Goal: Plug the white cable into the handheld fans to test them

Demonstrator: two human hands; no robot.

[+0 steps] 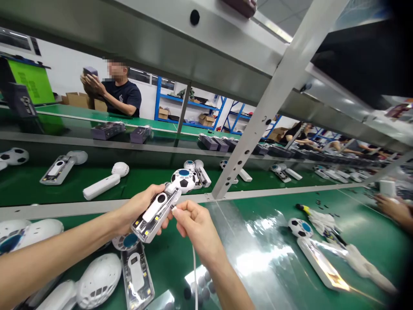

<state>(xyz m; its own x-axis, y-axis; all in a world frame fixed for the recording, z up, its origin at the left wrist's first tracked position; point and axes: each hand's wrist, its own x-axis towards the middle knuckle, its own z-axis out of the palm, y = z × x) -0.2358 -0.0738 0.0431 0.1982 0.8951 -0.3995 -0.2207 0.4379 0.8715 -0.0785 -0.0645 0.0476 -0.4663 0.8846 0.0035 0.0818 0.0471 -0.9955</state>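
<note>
My left hand (142, 206) is closed around a handheld device (156, 214) with a clear body, a white centre panel and a round football-patterned head (183, 180). The device is tilted, its head up and to the right. At its right side my right hand (193, 219) pinches the end of a white cable (195, 275) against the body; the plug itself is mostly hidden by the fingers. Below my left hand lies a similar clear device (137, 275), and a white device (100, 280) with a vented round head rests left of it.
A slanted metal post (251, 125) rises right of centre. Beyond the rail are more devices (105, 185) and dark boxes (108, 130). At right lie a lit device (319, 262), gloves (325, 221) and another person's hand (393, 211). A person (121, 94) sits opposite.
</note>
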